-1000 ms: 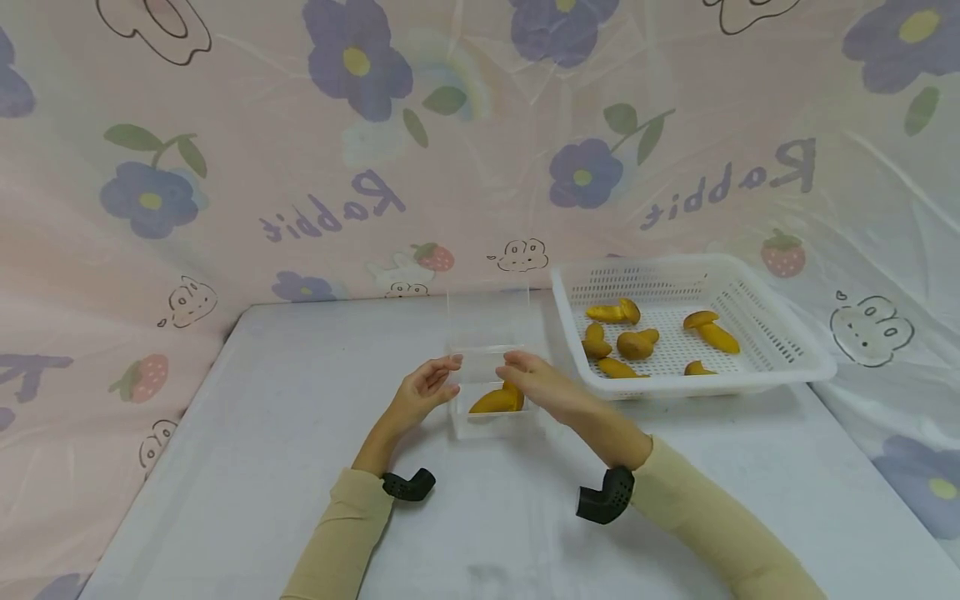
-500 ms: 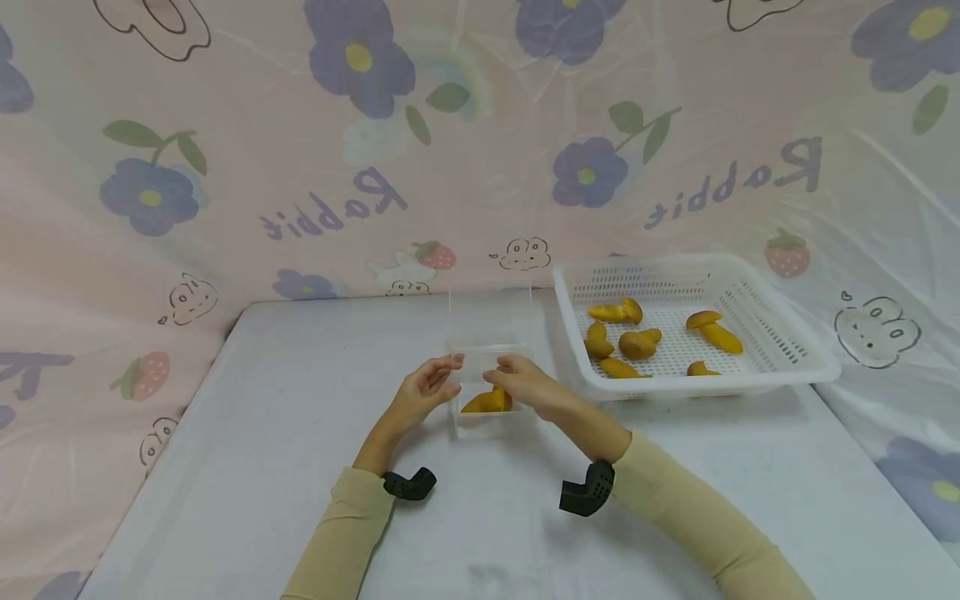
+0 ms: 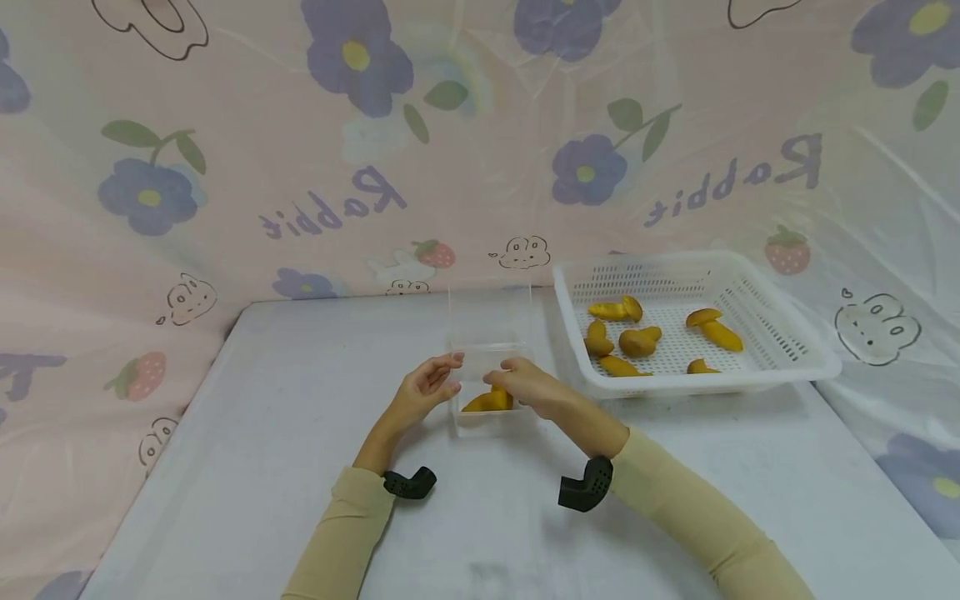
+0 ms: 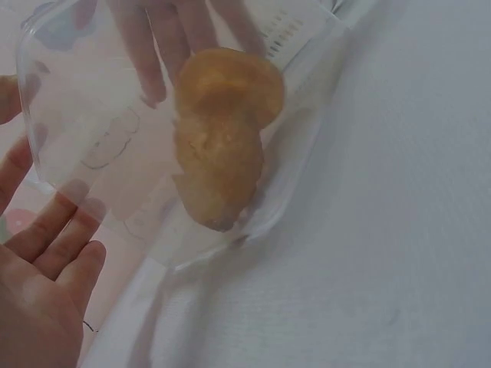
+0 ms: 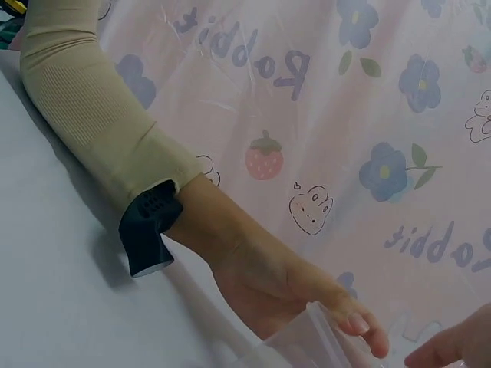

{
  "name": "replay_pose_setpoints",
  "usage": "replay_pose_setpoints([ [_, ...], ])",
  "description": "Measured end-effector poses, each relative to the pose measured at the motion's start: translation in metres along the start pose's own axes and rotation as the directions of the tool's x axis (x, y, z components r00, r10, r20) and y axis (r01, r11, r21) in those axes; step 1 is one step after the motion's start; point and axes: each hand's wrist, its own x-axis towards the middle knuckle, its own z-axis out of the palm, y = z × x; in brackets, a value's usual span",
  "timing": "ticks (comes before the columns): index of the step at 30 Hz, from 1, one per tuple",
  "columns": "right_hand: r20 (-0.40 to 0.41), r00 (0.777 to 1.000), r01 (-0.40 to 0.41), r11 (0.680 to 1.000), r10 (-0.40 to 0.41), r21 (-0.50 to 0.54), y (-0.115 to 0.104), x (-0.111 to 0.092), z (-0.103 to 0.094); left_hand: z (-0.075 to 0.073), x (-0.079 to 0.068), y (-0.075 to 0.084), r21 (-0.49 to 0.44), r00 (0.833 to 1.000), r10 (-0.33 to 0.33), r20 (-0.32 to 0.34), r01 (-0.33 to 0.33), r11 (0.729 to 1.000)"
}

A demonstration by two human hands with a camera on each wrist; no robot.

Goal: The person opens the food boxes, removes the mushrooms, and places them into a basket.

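In the head view a clear plastic box (image 3: pixel 491 427) stands on the table with its hinged lid (image 3: pixel 489 318) raised behind it. Inside lies a yellow-brown mushroom (image 3: pixel 486 403), seen through the wall in the left wrist view. My right hand (image 3: pixel 534 387) reaches into the box from the right and pinches the upright cap end, its fingertips partly hidden. My left hand (image 3: pixel 422 392) rests at the box's left wall, fingers loosely extended and thumb apart. In the left wrist view its fingers (image 4: pixel 57 234) touch the plastic.
A white perforated basket (image 3: pixel 697 385) with several mushrooms (image 3: pixel 641 342) stands on the right of the white table (image 3: pixel 315 400). A cloth printed with flowers and rabbits (image 3: pixel 465 125) hangs behind. Each wrist carries a black camera mount (image 3: pixel 587 485).
Over the last second my right hand has moved left and down onto the mushroom, which has shifted slightly left in the box. My left hand has stayed in place.
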Motion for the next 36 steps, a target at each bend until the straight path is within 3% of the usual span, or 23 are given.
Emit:
replay_pose_setpoints([
  [7,0.019,0.99,0.135,0.99,-0.136,0.05,0.003,0.0,-0.001,-0.001,0.001,-0.003,-0.023,1.0,-0.003,0.002,0.003,1.0],
  [19,-0.013,0.966,0.257,0.961,-0.259,-0.108,0.012,0.004,0.006,0.001,0.0,0.0,0.002,1.0,-0.003,-0.002,0.003,1.0],
  [27,-0.06,0.954,0.29,0.956,-0.292,-0.051,0.016,0.007,0.009,0.001,0.001,0.0,-0.008,1.0,0.002,0.006,-0.002,1.0],
  [36,-0.055,0.941,0.331,0.942,-0.334,-0.054,0.015,0.006,0.013,0.0,-0.001,0.0,-0.001,1.0,0.011,0.012,-0.011,1.0],
])
